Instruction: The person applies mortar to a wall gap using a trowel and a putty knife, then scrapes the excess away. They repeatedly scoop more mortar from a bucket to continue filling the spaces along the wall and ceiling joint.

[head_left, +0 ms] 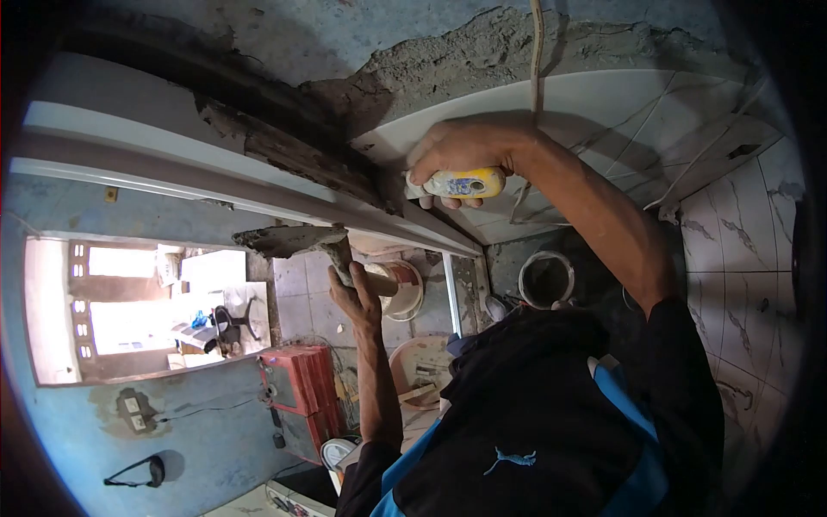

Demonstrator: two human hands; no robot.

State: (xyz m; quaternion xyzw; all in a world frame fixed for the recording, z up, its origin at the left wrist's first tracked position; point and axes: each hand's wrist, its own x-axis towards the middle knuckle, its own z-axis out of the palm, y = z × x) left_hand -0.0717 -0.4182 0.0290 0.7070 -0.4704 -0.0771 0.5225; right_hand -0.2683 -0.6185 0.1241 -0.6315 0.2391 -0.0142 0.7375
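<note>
Yellow-handled tool is gripped by the right hand, trowel by the left hand; cord crosses.

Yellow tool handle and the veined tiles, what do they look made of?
The yellow tool handle looks like smooth plastic, judging by its bright color and rounded end. The veined tiles are probably glazed ceramic: marble-like streaks, straight joints.

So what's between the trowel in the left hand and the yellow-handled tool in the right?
In the head view, a stretch of the long white frame runs between the trowel and the yellow-handled tool.
</note>
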